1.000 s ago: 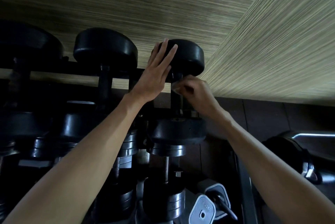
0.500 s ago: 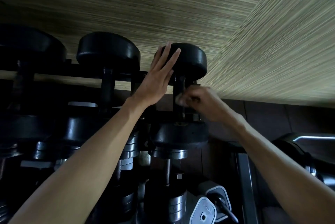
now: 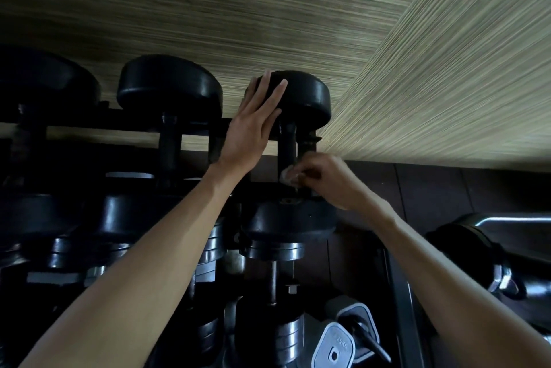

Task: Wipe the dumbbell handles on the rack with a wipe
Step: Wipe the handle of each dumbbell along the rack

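One wipe [image 3: 287, 173] (mostly hidden)

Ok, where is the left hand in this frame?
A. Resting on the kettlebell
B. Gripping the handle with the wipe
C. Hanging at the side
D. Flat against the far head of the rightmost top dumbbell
D: the left hand lies flat, fingers straight, on the dumbbell head; the right hand holds the wipe.

Two bare forearms, no sleeves

The left hand [image 3: 250, 132] and right hand [image 3: 331, 181] wear no gloves, rings or watch; fingers [image 3: 268, 93] slim, nails short and plain
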The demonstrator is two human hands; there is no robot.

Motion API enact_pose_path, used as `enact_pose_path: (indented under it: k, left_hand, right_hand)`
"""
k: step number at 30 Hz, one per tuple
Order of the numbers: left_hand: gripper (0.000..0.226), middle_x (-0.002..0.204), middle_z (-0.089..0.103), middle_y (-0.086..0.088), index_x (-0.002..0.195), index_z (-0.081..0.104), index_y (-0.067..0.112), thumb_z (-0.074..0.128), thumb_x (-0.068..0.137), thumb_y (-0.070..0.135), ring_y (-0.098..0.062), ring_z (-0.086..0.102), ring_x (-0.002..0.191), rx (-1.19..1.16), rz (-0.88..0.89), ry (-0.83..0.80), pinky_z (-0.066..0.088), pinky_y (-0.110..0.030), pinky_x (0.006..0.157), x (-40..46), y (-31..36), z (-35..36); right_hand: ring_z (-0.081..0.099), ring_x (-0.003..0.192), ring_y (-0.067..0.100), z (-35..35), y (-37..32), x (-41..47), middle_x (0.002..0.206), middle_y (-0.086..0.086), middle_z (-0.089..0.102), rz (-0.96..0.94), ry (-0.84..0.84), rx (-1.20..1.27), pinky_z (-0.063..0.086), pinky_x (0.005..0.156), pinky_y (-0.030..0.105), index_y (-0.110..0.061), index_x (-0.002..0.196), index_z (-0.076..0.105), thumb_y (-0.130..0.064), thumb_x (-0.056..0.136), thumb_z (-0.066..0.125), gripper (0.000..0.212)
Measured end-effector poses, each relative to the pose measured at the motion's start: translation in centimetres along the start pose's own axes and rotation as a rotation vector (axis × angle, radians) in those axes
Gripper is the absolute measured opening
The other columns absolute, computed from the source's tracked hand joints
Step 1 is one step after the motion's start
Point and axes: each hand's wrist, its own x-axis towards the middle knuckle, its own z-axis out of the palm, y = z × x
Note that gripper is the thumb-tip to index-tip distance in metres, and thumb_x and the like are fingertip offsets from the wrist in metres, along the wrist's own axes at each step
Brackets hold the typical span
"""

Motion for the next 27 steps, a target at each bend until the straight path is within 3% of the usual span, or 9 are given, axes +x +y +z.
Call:
enact_pose_path:
  k: [2, 7, 10, 13, 15, 18, 20, 24, 27]
  left_hand:
    - [0.045, 0.162, 0.026, -0.005, 0.151, 0.039, 0.021, 0.041, 0.106, 0.024, -0.023, 0.019, 0.151, 0.021, 0.005, 0.051, 0.032, -0.025, 0.115, 0.0, 0.1, 0.2]
    - [0.044, 0.160, 0.031, -0.005, 0.149, 0.042, 0.022, 0.043, 0.105, 0.024, -0.022, 0.023, 0.150, 0.028, -0.004, 0.075, 0.033, -0.021, 0.112, -0.1, 0.2, 0.3]
    - [0.043, 0.159, 0.032, -0.006, 0.148, 0.043, 0.020, 0.043, 0.105, 0.024, -0.023, 0.024, 0.149, 0.015, 0.007, 0.074, 0.039, -0.029, 0.113, 0.1, 0.0, 0.3]
    - [0.043, 0.159, 0.032, -0.007, 0.148, 0.044, 0.019, 0.044, 0.105, 0.023, -0.025, 0.024, 0.150, 0.006, 0.024, 0.080, 0.040, -0.034, 0.113, 0.1, -0.2, 0.5]
    - [0.043, 0.160, 0.030, -0.007, 0.149, 0.043, 0.019, 0.043, 0.105, 0.023, -0.025, 0.022, 0.150, -0.003, 0.015, 0.078, 0.038, -0.032, 0.115, 0.2, -0.2, 0.6]
    - [0.045, 0.162, 0.025, -0.005, 0.151, 0.039, 0.021, 0.043, 0.106, 0.022, -0.022, 0.016, 0.152, -0.013, -0.011, 0.044, 0.027, -0.020, 0.116, -0.1, -0.3, 0.4]
    - [0.048, 0.164, 0.019, -0.004, 0.153, 0.034, 0.022, 0.042, 0.106, 0.021, -0.021, 0.010, 0.153, -0.031, -0.021, -0.024, 0.018, -0.015, 0.117, -0.1, -0.2, -0.1]
    - [0.061, 0.166, 0.002, -0.005, 0.157, 0.020, 0.021, 0.048, 0.104, 0.028, -0.022, -0.002, 0.154, -0.032, -0.047, -0.164, 0.008, -0.028, 0.123, -1.1, 0.9, -1.2]
    - [0.053, 0.161, 0.020, -0.008, 0.146, 0.046, 0.019, 0.060, 0.097, 0.036, -0.024, 0.018, 0.149, 0.002, -0.040, -0.113, 0.017, -0.025, 0.121, -4.1, 2.1, -1.4]
  right_hand:
    - [0.060, 0.085, -0.016, -0.2, 0.0, -0.3, 0.088, -0.025, 0.062, -0.007, -0.034, -0.013, 0.043, 0.078, 0.005, -0.012, 0.095, 0.079, -0.001, 0.087, 0.073, 0.015]
    - [0.063, 0.087, 0.001, -0.7, -0.1, 2.4, 0.095, -0.005, 0.068, 0.005, 0.318, 0.030, 0.051, 0.080, 0.016, -0.011, 0.098, 0.077, -0.008, 0.091, 0.069, 0.011]
    - [0.066, 0.090, 0.002, -0.2, -0.2, 1.2, 0.098, -0.006, 0.070, 0.009, 0.122, 0.030, 0.052, 0.081, 0.018, -0.013, 0.097, 0.078, -0.008, 0.090, 0.072, 0.011]
    - [0.065, 0.090, -0.006, -0.2, -0.5, 0.1, 0.097, -0.008, 0.071, 0.005, -0.132, 0.024, 0.049, 0.082, 0.010, -0.011, 0.097, 0.079, -0.001, 0.089, 0.071, 0.015]
    - [0.061, 0.085, -0.012, -0.5, -0.5, 1.1, 0.093, -0.011, 0.067, -0.024, -0.003, -0.002, 0.044, 0.078, 0.005, -0.011, 0.097, 0.079, -0.005, 0.089, 0.071, 0.013]
    - [0.059, 0.084, -0.008, -1.0, -0.5, 3.4, 0.095, -0.011, 0.066, 0.026, 0.269, -0.017, 0.040, 0.078, 0.003, -0.013, 0.098, 0.078, -0.007, 0.090, 0.069, 0.013]
    - [0.060, 0.087, -0.007, -1.0, -0.6, 3.3, 0.098, -0.009, 0.068, 0.011, 0.194, -0.030, 0.041, 0.079, 0.002, -0.013, 0.098, 0.078, -0.007, 0.090, 0.070, 0.013]
    - [0.059, 0.084, -0.018, -0.7, -0.5, 0.5, 0.092, -0.022, 0.064, 0.034, -0.098, -0.051, 0.043, 0.078, 0.003, -0.015, 0.096, 0.079, -0.007, 0.087, 0.074, 0.014]
    - [0.067, 0.083, -0.005, -0.3, -0.4, -0.2, 0.088, -0.014, 0.072, 0.158, 0.117, 0.189, 0.050, 0.079, 0.013, -0.014, 0.096, 0.078, -0.006, 0.087, 0.074, 0.012]
